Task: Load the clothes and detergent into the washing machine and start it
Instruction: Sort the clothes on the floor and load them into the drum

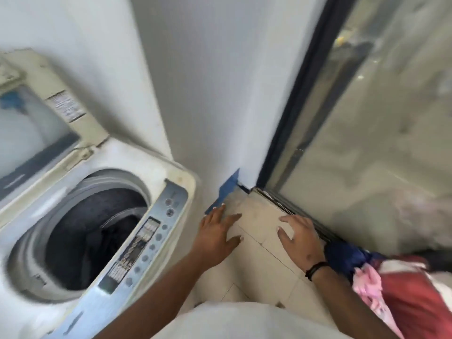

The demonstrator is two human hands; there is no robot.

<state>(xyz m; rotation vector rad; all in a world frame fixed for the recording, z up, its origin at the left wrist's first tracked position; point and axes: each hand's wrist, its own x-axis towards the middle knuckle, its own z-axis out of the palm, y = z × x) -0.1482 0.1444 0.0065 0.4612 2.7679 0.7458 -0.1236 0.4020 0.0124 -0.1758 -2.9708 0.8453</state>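
A white top-loading washing machine (171, 182) stands at the left with its lid (36, 123) raised. Dark clothes (107, 241) lie inside the drum. Its grey control panel (146, 241) runs along the near right edge. A pile of clothes (403, 294) in red, pink and dark blue lies at the lower right on the floor. My left hand (217, 233) hovers over the floor tiles beside the machine, fingers spread and empty. My right hand (300, 236) is also spread and empty, just left of the pile. No detergent is in view.
A white wall (220, 94) rises behind the beige tiled floor (259, 260). A dark-framed sliding glass door (367, 143) and its floor track (293, 211) run along the right. A strip of blue tape (227, 189) sits at the wall's base.
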